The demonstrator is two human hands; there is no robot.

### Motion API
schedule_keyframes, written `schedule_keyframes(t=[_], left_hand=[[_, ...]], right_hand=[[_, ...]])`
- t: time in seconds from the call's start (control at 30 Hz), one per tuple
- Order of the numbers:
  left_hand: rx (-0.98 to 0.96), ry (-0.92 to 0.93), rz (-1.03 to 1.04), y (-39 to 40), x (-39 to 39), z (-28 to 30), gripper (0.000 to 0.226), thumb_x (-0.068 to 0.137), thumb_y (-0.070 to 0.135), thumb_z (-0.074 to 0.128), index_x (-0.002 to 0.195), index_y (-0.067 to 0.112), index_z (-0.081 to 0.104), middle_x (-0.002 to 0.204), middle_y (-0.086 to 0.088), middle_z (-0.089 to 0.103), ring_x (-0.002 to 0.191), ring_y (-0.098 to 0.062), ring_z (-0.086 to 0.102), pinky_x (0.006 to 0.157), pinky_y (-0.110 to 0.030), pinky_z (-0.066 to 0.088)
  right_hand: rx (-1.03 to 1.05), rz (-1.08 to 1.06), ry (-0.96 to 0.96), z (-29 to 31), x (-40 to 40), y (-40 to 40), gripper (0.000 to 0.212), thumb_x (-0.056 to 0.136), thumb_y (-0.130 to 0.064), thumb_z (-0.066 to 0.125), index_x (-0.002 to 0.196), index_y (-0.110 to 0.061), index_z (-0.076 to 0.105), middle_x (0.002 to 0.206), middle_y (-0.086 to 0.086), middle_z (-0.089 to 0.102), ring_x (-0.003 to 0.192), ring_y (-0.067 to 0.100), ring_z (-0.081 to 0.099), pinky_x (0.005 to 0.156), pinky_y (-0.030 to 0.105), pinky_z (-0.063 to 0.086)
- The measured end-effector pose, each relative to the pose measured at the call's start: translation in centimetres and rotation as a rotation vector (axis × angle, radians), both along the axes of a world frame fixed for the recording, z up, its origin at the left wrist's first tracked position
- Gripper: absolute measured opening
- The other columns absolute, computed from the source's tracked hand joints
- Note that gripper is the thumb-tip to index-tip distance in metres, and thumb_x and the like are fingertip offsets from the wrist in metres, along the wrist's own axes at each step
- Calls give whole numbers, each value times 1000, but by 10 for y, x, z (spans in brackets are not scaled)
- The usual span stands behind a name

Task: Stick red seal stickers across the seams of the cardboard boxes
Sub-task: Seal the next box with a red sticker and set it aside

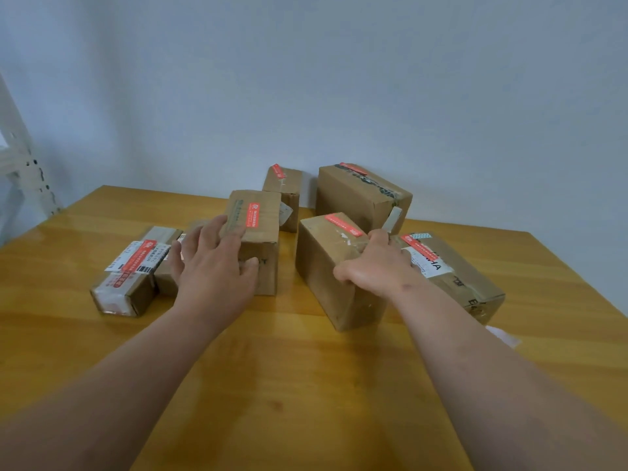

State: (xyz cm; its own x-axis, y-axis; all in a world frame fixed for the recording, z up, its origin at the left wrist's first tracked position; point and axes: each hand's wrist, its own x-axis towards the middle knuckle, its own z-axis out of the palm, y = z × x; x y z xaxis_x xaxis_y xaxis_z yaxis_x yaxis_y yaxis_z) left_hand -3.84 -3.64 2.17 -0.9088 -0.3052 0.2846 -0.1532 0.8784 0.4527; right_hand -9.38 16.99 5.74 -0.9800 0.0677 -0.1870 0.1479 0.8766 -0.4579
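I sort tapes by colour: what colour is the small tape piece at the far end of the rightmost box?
Teal tape piece, seemingly white-dotted; head view.

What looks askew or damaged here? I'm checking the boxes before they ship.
The rear right box carries torn, dark, ragged tape along its top beside its red sticker. The front centre box, gripped by the right hand, sits skewed, with scuffed tape remnants. Nothing spilled.

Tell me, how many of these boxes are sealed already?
All six boxes in view carry a red sticker. The right hand grips the middle box, holding a grey strip; the left hand reaches openly toward the tall box. Nothing plainly unsealed shows.
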Motion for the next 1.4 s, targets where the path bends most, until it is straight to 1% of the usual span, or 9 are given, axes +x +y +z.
schedule_keyframes(t=[0.2, 0.37, 0.47, 0.57, 0.73, 0.97, 1.13, 1.23, 1.4], left_hand=[[-5, 18, -89, 31, 20, 13, 52, 96, 44, 45, 146, 34, 33, 156, 7, 23, 145, -24, 9, 118, -47, -3], [30, -34, -207, 54, 41, 24, 57, 97, 49, 43, 150, 33, 29, 157, 9, 24, 146, -21, 13, 119, -48, 3], [20, -159, -292, 57, 51, 20, 69, 89, 62, 50, 150, 35, 29, 156, 11, 28, 144, -19, 24, 119, -51, 17], [114, -323, -349, 56, 60, 16, 80, 81, 67, 59, 149, 35, 31, 151, 8, 38, 135, -17, 39, 111, -46, 36], [179, -392, -420, 53, 72, 12, 101, 62, 80, 62, 147, 36, 32, 143, 9, 42, 124, -14, 45, 108, -44, 40], [78, -367, -409, 47, 71, 20, 97, 55, 77, 71, 137, 36, 39, 126, 15, 48, 114, -9, 44, 109, -40, 31], [251, -347, -420, 41, 66, 21, 101, 51, 67, 78, 136, 35, 36, 124, 11, 52, 113, -10, 52, 99, -31, 46], [316, -315, -452, 37, 65, 17, 99, 57, 57, 83, 139, 35, 33, 117, 15, 49, 107, -7, 52, 83, -18, 43], [370, -291, -462, 35, 64, 10, 100, 56, 57, 82, 141, 37, 34, 117, 17, 46, 108, -6, 50, 83, -17, 43]], right_hand=[[41, 122, -99, 9, 26, 28, 91, 59, -16, 65, 143, -17, 31, 134, 8, 43, 127, 30, 39, 103, 50, 41], [-8, 321, -147, 14, 52, 44, 96, 65, 6, 59, 149, -32, 32, 152, 8, 28, 137, 31, 30, 102, 45, 42], [-156, 408, -187, 14, 63, 49, 88, 67, 6, 54, 143, -37, 44, 153, 5, 33, 139, 26, 32, 88, 33, 46], [-297, 399, -125, 16, 73, 47, 61, 77, 2, 54, 127, -32, 63, 133, -4, 55, 124, 15, 47, 100, 31, 44], [-237, 419, 105, 7, 80, 35, 28, 90, -19, 62, 116, -26, 69, 110, -11, 60, 108, 8, 53, 83, 24, 39], [115, 512, 266, 1, 82, 12, 31, 96, -39, 52, 123, -31, 66, 128, -4, 61, 121, 18, 52, 106, 43, 39], [101, 542, 223, -2, 79, 4, 32, 98, -34, 50, 127, -30, 63, 130, -4, 60, 121, 20, 53, 102, 42, 42], [71, 528, 232, -5, 78, 4, 29, 98, -32, 50, 124, -36, 64, 129, -7, 60, 121, 18, 52, 104, 44, 38], [24, 521, 248, -8, 77, 3, 26, 98, -30, 50, 117, -39, 65, 122, -10, 61, 117, 15, 53, 105, 45, 37]])
